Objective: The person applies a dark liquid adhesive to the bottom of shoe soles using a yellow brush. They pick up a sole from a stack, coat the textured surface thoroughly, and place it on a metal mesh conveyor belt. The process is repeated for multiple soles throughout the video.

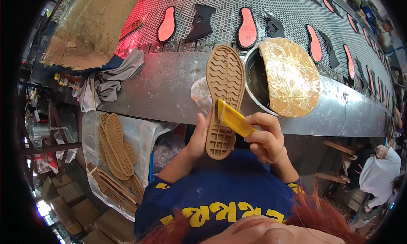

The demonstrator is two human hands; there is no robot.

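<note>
A tan rubber shoe sole (pixel 225 78) stands nearly upright before me, its wavy and gridded tread facing me. My left hand (pixel 197 137) grips its lower left edge, the thumb along the side and the other fingers hidden behind. Between the thumb and fingers of my right hand (pixel 269 138) is a flat yellow tool (pixel 235 119). Its dark far edge lies against or just in front of the middle of the tread; I cannot tell which, nor the tool's exact kind. Right of the sole sits a round metal pot (pixel 253 80), partly covered by a tape-wrapped cardboard lid (pixel 292 80).
Beyond the metal ledge (pixel 169 80), a mesh conveyor (pixel 220 15) carries pink insoles (pixel 247 28) and black cut pieces (pixel 201 22). Several tan soles (pixel 116 142) lie on a plastic-covered surface (pixel 146 136) at my left. Grey cloth (pixel 112 82) hangs over the ledge beside a cardboard sheet (pixel 89 27).
</note>
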